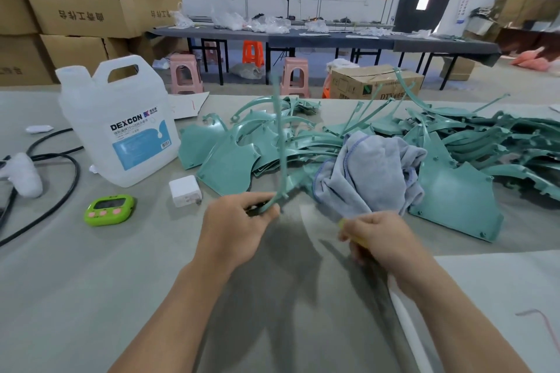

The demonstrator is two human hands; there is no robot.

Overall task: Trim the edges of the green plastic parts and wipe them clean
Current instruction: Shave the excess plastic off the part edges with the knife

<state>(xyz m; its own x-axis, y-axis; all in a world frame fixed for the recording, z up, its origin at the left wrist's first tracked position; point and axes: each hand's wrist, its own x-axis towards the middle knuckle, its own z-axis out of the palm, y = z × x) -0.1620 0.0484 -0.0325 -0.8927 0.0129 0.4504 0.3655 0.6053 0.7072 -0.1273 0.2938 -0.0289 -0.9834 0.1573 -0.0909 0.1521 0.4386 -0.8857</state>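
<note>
My left hand (239, 224) grips the lower end of a long, thin, curved green plastic strip (280, 142) that stands up, blurred, over the table. My right hand (377, 238) is curled around a small yellow tool (344, 225), most of it hidden in the fist. A crumpled grey cloth (372, 174) lies just beyond my right hand, on top of a wide pile of green plastic parts (454, 191) spread across the middle and right of the table.
A white DEXCON jug (121, 124) stands at the left. Near it lie a green timer (109, 209), a white charger block (185, 191), black cables (65, 182) and a white controller (21, 174). Stools, cardboard boxes and a long dark table fill the background.
</note>
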